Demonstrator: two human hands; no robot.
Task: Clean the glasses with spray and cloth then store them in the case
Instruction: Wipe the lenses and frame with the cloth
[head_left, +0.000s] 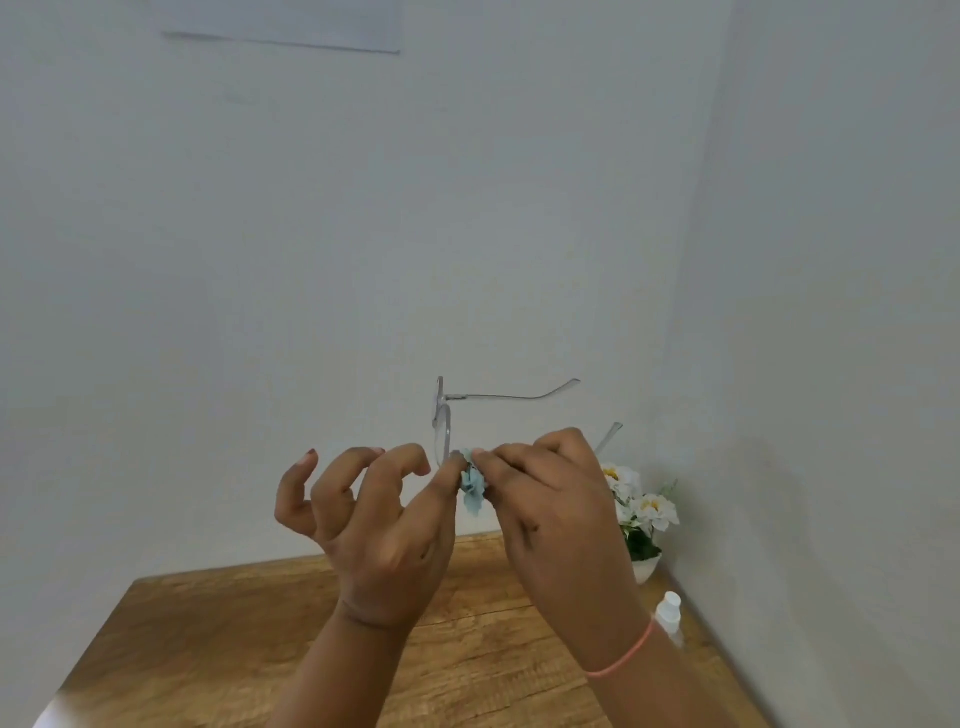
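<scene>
I hold clear-framed glasses (445, 415) up in front of the wall, their temples pointing right. My left hand (374, 525) pinches the lower part of the frame between thumb and forefinger, the other fingers curled loosely. My right hand (550, 499) pinches a crumpled light-blue cloth (472, 486) against the lower lens. A small clear spray bottle (668, 616) with a white cap stands on the wooden table (218, 639) by the right wall, partly hidden by my right wrist. No case is in view.
A white pot of white and yellow artificial flowers (641, 512) stands in the table's far right corner. Pale walls close the table at the back and right. A paper sheet (291, 26) hangs high on the back wall.
</scene>
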